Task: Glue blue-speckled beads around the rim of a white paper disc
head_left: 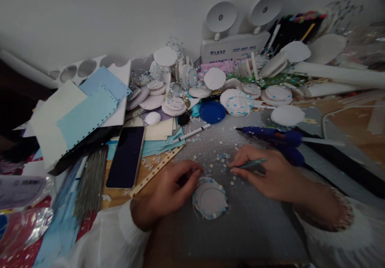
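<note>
A round white disc (209,199) lies on the grey cutting mat, ringed by thin strands with small blue and white stars. My left hand (176,186) is at its upper left edge, thumb and forefinger pinched together; what lies between the fingertips is too small to make out. Slim tweezers (252,163) rest in my right hand (267,176), pinched between thumb and fingers, to the right of the disc and above the mat. Tiny loose stars (221,156) are scattered on the mat between and beyond both hands.
A blue glue gun (270,135) lies behind my right hand. A phone (125,158), a white pen (192,133) and coloured paper sheets (87,115) are at left. A blue lid (212,112) and several decorated discs (239,101) crowd the back, before a twin-headed lamp (234,45).
</note>
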Demonstrator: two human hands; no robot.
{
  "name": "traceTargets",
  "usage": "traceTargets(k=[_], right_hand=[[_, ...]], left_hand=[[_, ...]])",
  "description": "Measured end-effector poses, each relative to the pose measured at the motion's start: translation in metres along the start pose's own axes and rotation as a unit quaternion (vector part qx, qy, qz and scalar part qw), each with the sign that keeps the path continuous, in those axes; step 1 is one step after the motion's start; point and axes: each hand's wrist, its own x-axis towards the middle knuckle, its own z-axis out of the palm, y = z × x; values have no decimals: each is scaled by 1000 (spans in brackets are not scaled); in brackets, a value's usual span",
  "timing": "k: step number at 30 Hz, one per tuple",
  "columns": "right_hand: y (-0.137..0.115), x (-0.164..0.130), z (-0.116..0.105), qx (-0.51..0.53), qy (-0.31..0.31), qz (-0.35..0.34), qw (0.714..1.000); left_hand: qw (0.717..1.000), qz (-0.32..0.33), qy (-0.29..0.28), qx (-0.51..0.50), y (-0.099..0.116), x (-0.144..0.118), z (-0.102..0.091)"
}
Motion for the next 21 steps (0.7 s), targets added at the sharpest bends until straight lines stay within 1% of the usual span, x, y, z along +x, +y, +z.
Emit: traceTargets(k=[6, 11, 13, 15, 18, 21], right_hand=[[0, 1, 6, 6, 23, -37, 999], [-1, 1, 12, 23, 60, -15, 998], [-2, 2, 13, 31, 85, -13, 996], [-5, 3, 13, 44, 124, -21, 991], [-13, 5, 12, 101, 192, -18, 976], [-22, 7, 14, 211, 222, 18, 952]], left_hand=[[1000, 1, -4, 3, 1, 1, 0], [1000, -6, -13, 1, -2, -1, -1], [1000, -4, -10, -1, -2, -1, 0], [1000, -4, -7, -7, -2, -1, 0], [1000, -10, -2, -24, 1, 0, 1], [999, -15, 11, -47, 4, 1, 0]])
